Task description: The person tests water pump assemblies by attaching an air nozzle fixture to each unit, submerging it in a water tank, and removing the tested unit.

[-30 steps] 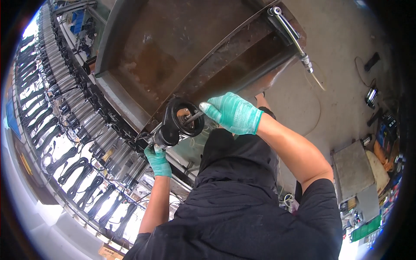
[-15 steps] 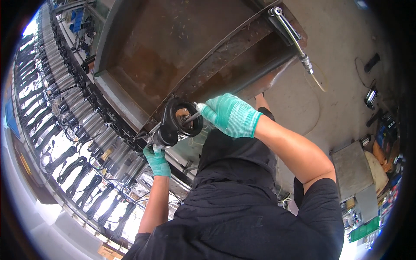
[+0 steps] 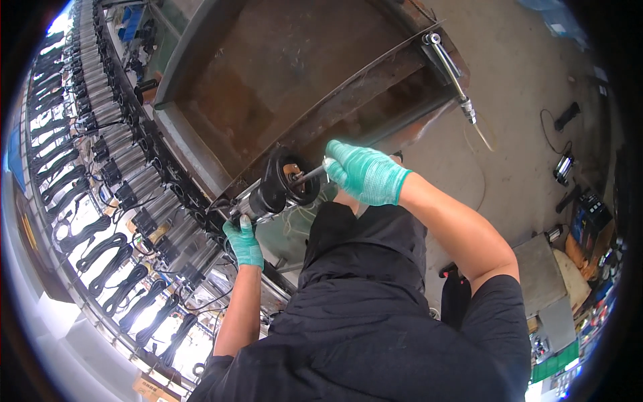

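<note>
My right hand, in a green knit glove, is closed around the outer end of a metal rod. The rod's other end sits inside the round open mouth of a black housing, where a tan inner face shows. My left hand, gloved alike, grips the lower end of the silver-and-black body joined to this housing. Its thumb lies on the near side; the other fingers are partly hidden. The assembly is tilted, close to the front corner of a large brown metal bin.
The brown metal bin lies ahead. A silver rod-like tool with a thin hose rests at its right corner. Along the left runs a rack of silver cylinders with bundled black cables. A grey-topped stand is at right.
My right hand has moved slightly right, and more of the rod shows outside the housing. My left hand keeps its hold. The whole view has shifted a little.
</note>
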Tool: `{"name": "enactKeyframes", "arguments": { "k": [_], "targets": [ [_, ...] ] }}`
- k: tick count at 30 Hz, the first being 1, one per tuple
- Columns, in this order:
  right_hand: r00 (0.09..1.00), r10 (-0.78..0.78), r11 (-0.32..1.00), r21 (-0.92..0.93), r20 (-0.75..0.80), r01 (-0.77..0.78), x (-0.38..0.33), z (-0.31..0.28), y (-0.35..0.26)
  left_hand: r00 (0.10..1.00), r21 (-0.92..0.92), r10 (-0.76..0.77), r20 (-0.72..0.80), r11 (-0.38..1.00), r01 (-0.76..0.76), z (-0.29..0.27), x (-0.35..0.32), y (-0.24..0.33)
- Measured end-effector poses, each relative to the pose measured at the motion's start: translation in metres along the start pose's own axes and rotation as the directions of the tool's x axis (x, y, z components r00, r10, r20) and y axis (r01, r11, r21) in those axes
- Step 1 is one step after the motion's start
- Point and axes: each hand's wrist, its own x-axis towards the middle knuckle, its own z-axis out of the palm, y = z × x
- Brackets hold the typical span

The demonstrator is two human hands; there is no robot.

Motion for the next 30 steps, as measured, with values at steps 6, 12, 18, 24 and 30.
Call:
{"name": "enactKeyframes", "arguments": {
  "k": [6,12,18,24,30],
  "targets": [
    [0.995,-0.100,0.985,0.144,-0.003,0.099,0.008,0.002,0.013,1.000,-0.039,-0.004,0.004,0.999,0.004,0.007,-0.004,0.008],
    [0.998,-0.053,0.998,0.047,0.014,0.053,0.009,-0.002,0.001,1.000,-0.055,-0.016,0.001,0.998,0.016,0.011,-0.007,0.014],
    [0.995,-0.053,0.995,-0.075,0.081,0.059,0.010,-0.013,-0.006,0.996,-0.013,-0.072,-0.044,0.997,0.071,0.008,0.000,0.002],
    [0.910,0.395,0.878,0.238,0.129,-0.415,0.032,0.002,-0.026,0.998,0.033,0.053,-0.041,0.998,-0.051,0.009,0.006,-0.011],
    [0.963,-0.236,0.899,-0.407,-0.132,0.164,-0.002,-0.011,-0.029,0.997,-0.001,0.025,-0.077,1.000,-0.025,0.018,0.003,-0.002]
  ]
}}
